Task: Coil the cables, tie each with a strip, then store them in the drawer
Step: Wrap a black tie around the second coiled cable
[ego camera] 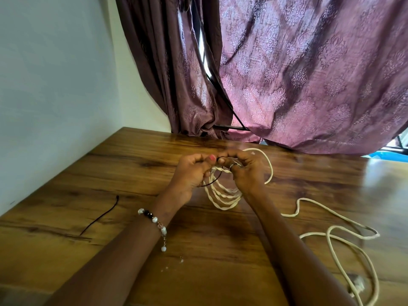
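The coiled white cable [223, 195] hangs as a bundle of several cream-coloured loops between the two hands, its lower turns sagging down to the wooden table [110, 177] near its middle; some strands look twisted round one another. A thin black tie strip [213, 182] crosses the top of the bundle, one end running out to the lower left under the left hand [189, 175]. That hand's fingers are curled closed, pinching the strip and the coil against the thumb, which has a pink-painted nail. The right hand [245, 171], wearing a ring, is likewise closed, its fingertips pinching the strip's other end and the top of the loops just beside the left thumb. A beaded bracelet [154, 220] circles the left wrist. One white end arcs out behind the right hand. To the right a loose white cable [335, 233] sprawls in open curves across the table to its near right corner, where a plug is blurred. A second black strip [100, 217] lies alone on the left part of the table, well apart from the hands. The tabletop is glossy, dark-grained brown wood. Behind it hang purple patterned curtains [298, 74], parted on a sliver of daylight, and a plain pale wall [55, 74] stands to the left.
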